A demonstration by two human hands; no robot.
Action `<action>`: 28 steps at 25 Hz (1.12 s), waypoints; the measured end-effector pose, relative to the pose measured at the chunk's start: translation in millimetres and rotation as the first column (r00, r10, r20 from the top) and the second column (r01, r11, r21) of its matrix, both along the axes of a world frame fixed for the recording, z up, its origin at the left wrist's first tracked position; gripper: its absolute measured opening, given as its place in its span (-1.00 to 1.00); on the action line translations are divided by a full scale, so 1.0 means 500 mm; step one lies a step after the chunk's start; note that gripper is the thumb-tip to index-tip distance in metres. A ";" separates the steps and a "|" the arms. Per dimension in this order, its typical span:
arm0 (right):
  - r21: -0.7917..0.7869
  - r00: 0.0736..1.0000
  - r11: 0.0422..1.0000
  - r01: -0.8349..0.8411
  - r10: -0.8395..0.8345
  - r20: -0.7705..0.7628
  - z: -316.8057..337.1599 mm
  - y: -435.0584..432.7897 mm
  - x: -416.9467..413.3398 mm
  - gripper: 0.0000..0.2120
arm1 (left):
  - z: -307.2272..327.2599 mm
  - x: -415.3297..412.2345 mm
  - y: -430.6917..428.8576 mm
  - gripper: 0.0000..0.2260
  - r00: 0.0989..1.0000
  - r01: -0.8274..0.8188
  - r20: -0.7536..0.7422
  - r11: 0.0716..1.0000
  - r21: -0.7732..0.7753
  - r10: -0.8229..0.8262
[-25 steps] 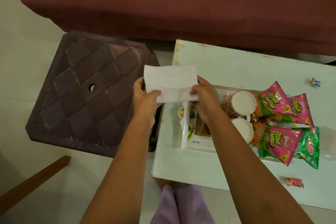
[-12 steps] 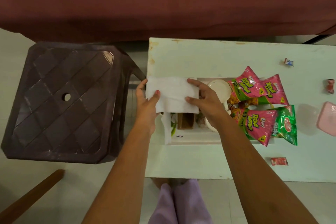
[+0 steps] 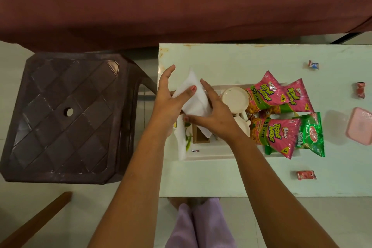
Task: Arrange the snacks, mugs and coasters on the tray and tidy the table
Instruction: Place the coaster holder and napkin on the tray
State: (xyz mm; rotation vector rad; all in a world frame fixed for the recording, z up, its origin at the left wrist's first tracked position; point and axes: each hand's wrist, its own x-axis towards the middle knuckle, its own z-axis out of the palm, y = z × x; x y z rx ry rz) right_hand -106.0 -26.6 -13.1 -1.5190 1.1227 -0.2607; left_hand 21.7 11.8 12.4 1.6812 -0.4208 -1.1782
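A white paper napkin (image 3: pixel 194 96) is folded between my left hand (image 3: pixel 168 102) and my right hand (image 3: pixel 216 115), above the left end of the white tray (image 3: pixel 211 152). My left thumb presses on it; my right palm covers its lower right side. In the tray lie another white napkin (image 3: pixel 181 143), a brown coaster holder (image 3: pixel 199 138), and two white mugs (image 3: pixel 235 99) upside down. Three pink snack packets (image 3: pixel 265 94) and a green one (image 3: pixel 311 134) lie across the tray's right end.
The white table (image 3: pixel 221 179) carries loose candy wrappers (image 3: pixel 306 175) and a pink lid (image 3: pixel 360 127) at the right. A brown plastic stool (image 3: pixel 64 115) stands left of the table. A maroon sofa (image 3: pixel 181 2) runs behind.
The flat napkin held by its two ends has been folded over into a narrower tilted shape. My hands have come closer together over the tray.
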 end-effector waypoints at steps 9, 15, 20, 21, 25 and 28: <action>0.602 0.855 0.754 0.263 -0.471 0.216 -0.040 0.031 -0.017 -0.69 | -0.043 -0.056 0.030 -0.71 0.972 -0.010 -0.228 0.977 0.213 0.059; 0.380 0.924 0.851 0.364 -0.381 -0.032 -0.048 0.050 -0.013 -0.48 | -0.070 -0.095 0.052 -0.73 0.979 -0.122 -0.114 0.935 0.333 0.168; -0.157 0.884 0.906 0.393 -0.419 -0.208 -0.056 0.069 -0.009 -0.74 | -0.062 -0.124 0.051 -0.76 0.988 -0.128 0.124 0.936 0.328 0.092; -0.197 0.866 0.906 0.375 -0.418 -0.275 -0.054 0.067 -0.007 -0.72 | -0.060 -0.129 0.049 -0.76 0.985 -0.111 0.161 0.942 0.317 0.062; -0.314 0.824 0.933 0.178 -0.316 -0.470 -0.051 0.049 -0.003 -0.64 | -0.062 -0.136 0.046 -0.74 0.958 -0.057 0.285 0.948 0.313 -0.036; -0.291 0.836 0.950 0.115 -0.251 -0.489 -0.049 0.036 -0.005 -0.62 | -0.068 -0.135 0.044 -0.75 0.926 -0.053 0.372 0.949 0.310 -0.070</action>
